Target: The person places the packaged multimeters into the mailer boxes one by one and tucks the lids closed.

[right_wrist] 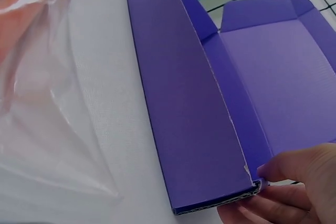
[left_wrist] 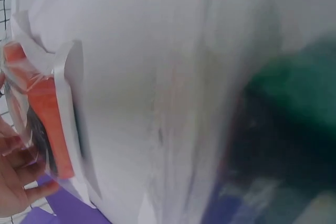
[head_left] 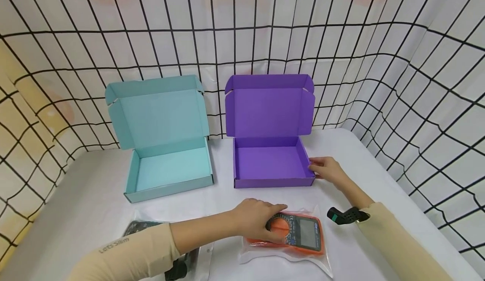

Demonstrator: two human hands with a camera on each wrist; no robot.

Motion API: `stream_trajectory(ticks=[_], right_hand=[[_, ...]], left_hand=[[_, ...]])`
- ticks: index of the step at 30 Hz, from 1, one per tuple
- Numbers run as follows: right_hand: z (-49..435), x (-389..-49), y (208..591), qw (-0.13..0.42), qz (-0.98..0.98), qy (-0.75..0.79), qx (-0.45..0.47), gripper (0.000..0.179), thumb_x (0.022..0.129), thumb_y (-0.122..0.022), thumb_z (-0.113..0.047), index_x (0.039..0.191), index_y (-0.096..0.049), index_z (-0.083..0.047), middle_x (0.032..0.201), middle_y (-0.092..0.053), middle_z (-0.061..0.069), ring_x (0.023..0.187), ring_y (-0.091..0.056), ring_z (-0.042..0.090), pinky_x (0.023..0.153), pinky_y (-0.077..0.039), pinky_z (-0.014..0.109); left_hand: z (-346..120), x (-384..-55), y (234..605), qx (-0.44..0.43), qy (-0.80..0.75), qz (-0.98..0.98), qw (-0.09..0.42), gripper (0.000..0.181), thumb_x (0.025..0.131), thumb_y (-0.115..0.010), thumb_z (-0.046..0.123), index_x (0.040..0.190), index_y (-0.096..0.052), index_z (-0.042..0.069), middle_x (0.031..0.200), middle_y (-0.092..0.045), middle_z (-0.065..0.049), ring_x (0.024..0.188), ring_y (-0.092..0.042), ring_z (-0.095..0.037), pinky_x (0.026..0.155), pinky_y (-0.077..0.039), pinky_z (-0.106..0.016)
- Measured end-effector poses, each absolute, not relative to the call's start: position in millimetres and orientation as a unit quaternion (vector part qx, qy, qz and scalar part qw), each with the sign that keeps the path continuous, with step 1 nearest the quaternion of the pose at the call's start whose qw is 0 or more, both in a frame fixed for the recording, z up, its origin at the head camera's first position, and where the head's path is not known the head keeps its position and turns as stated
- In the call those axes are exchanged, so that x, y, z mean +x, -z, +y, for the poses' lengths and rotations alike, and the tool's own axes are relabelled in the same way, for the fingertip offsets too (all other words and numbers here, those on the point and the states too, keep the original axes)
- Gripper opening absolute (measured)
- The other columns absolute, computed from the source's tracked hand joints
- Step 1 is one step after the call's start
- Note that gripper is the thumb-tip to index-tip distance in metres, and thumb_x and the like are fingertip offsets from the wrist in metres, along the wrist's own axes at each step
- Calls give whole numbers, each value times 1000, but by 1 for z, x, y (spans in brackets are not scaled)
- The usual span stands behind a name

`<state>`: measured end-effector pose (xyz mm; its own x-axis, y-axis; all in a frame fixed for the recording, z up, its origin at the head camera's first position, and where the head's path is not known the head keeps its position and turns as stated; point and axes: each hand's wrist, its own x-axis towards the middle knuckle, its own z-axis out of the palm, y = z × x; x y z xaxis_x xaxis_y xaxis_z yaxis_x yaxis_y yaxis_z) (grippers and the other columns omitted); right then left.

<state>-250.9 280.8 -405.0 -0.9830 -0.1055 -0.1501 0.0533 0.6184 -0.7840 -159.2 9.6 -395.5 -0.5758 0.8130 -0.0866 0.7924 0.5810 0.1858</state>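
My left hand point(head_left: 255, 218) lies over the left end of an orange-and-black multimeter point(head_left: 310, 233) in a clear plastic bag point(head_left: 250, 255), gripping it across the dial end. The meter's grey screen faces up, toward the right. In the left wrist view, the fingers point(left_wrist: 26, 174) lie along the bagged meter's dark face, beside its orange edge. My right hand point(head_left: 329, 170) pinches the front right corner of an open purple box point(head_left: 270, 183). Its thumb is inside the wall and its fingers outside, as the right wrist view shows. The box's lid stands upright at the back.
An open teal box point(head_left: 170, 190) with its lid raised stands left of the purple one. Under my left forearm lies another plastic bag point(head_left: 204, 260) with a dark item, partly hidden. Black wire mesh point(head_left: 257, 28) rises behind and on both sides of the white table point(head_left: 94, 184).
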Motion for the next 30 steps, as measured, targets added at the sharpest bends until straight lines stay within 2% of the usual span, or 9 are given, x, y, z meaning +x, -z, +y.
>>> stream_trajectory(ticks=[3,8,13,19,30], right_hand=[[279,-250,408,93,893,440,-11,45,92,-53,-10,127,-43,17,118,-54,33,102,-60,36,73,-55,31],[279,-250,414,85,890,448,-9,43,92,-52,-8,126,-43,18,117,-55,33,102,-60,37,73,-55,31],[280,-249,415,86,881,464,-4,44,92,-52,-10,125,-44,17,120,-53,34,106,-58,38,76,-55,32],[279,-248,410,98,871,482,17,44,93,-51,-11,126,-44,18,123,-50,34,110,-55,39,78,-54,34],[278,-251,409,113,867,485,23,47,93,-53,-13,128,-42,17,127,-47,33,114,-52,40,79,-54,34]], left_hand=[[14,-155,394,456,-17,887,70,91,67,-58,75,139,-40,24,107,-63,9,85,-60,-3,57,-45,-20],[22,-152,393,463,50,882,70,101,59,-64,77,138,-41,19,107,-61,8,88,-59,-6,62,-46,-21],[25,-154,396,464,47,881,74,94,59,-70,70,131,-47,14,102,-61,8,81,-56,-3,61,-44,-19],[28,-157,394,463,31,882,80,86,57,-74,66,123,-53,15,93,-60,9,73,-52,-2,60,-43,-18],[31,-157,392,454,29,885,95,82,51,-80,64,114,-54,18,86,-58,10,70,-51,-3,58,-43,-20]])
